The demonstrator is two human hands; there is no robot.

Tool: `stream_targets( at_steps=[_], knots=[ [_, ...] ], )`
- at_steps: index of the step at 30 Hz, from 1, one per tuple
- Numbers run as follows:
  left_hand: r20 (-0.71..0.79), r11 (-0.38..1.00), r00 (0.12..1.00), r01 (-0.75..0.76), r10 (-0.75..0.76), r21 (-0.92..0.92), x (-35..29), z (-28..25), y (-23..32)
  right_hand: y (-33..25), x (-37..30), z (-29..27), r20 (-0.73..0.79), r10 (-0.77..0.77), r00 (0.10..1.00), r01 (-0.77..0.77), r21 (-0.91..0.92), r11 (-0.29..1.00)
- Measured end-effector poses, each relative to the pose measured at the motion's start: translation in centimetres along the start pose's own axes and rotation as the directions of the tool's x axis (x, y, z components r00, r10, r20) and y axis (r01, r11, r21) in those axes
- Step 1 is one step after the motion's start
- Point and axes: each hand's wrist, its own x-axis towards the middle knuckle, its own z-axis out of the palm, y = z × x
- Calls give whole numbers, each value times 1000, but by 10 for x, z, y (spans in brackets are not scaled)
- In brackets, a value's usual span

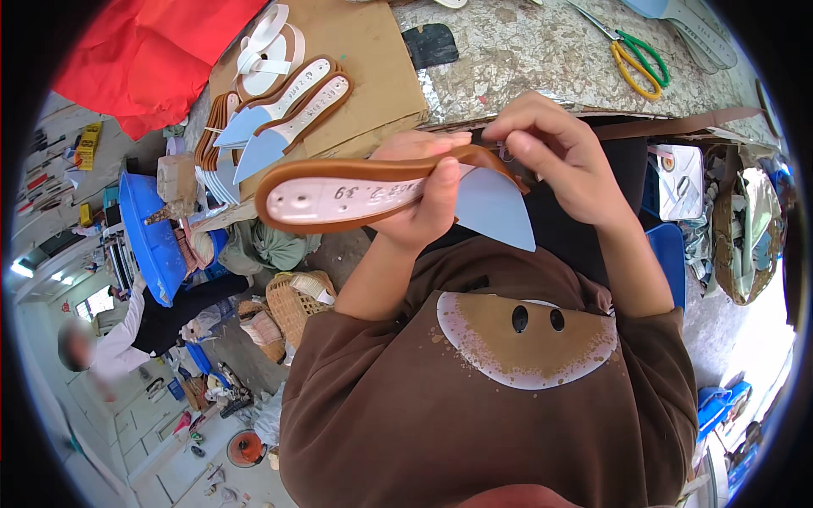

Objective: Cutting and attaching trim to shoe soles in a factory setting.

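Observation:
A shoe insole [330,200] with a pinkish-white board, brown edging and a light blue piece at one end is raised in front of my chest. My left hand [423,190] is closed around its middle, thumb on the board and fingers behind. At the blue end, the brown edging curves up and over. My right hand [563,157] is beside that end, its fingers bent and the thumb apart from them. I see nothing between its fingertips. Several similar insoles [318,106] lie stacked on a cardboard sheet [381,85] to the left.
On the worn tabletop [525,51] lie scissors [635,63] with green and yellow handles and a black piece [429,45]. A roll of white tape [271,59] rests beside red cloth [152,59]. A blue tub [148,229] stands left; a person [118,339] is farther off.

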Motion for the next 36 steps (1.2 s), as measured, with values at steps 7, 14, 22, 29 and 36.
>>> stream_targets(
  at_steps=[7, 14, 22, 29, 36],
  knots=[
    [32, 992, 992, 124, -124, -1, -12, 5, 0, -1, 9, -1, 232, -172, 957, 206, -133, 969],
    [216, 966, 961, 121, -171, 228, -9, 17, -5, 26, 1, 5, 47, -252, 967, 255, -298, 920],
    [362, 767, 807, 573, -467, -288, 5, 9, -21, 26, -22, -4, 59, 3, 998, 7, -181, 984],
    [734, 309, 343, 932, -587, -189, 12, -15, -25, 35, -16, -21, 299, -442, 846, 529, -583, 617],
    [404, 416, 481, 876, -778, -242, 17, -21, -30, 72, 28, -169, -302, -268, 915, -234, -937, 258]
  ],
)
